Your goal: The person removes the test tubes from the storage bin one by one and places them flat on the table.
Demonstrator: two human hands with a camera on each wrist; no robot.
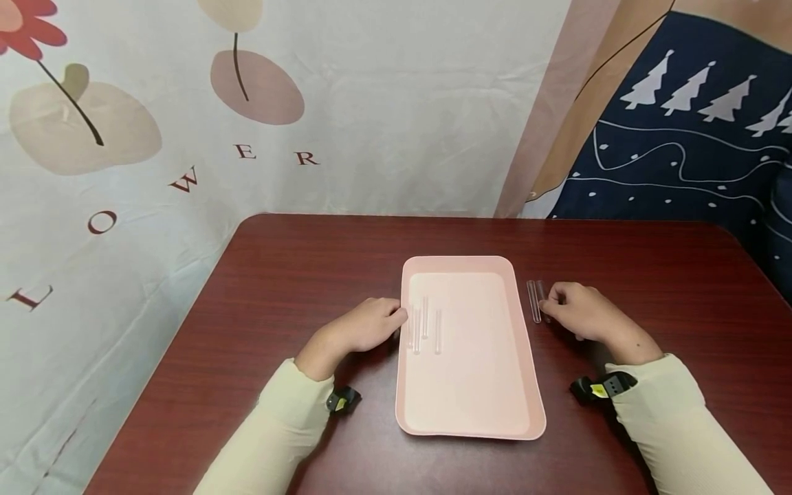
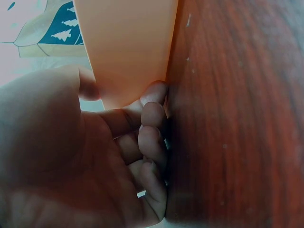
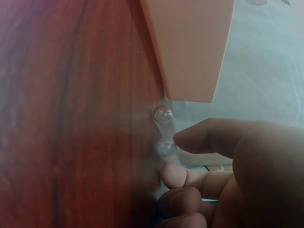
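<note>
Clear tube (image 3: 166, 148) at right fingertips (image 3: 174, 176)

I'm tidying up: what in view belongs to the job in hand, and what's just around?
Likely the job: pink tray; clear tubes in it; two clear tubes beside it, at the right grip.
Just around: table; flower-print cloth; navy tree-print cloth.

Printed cloth (image 1: 396, 110) behind the table (image 1: 309, 275) suggests a makeshift indoor setup, room type unclear.
</note>
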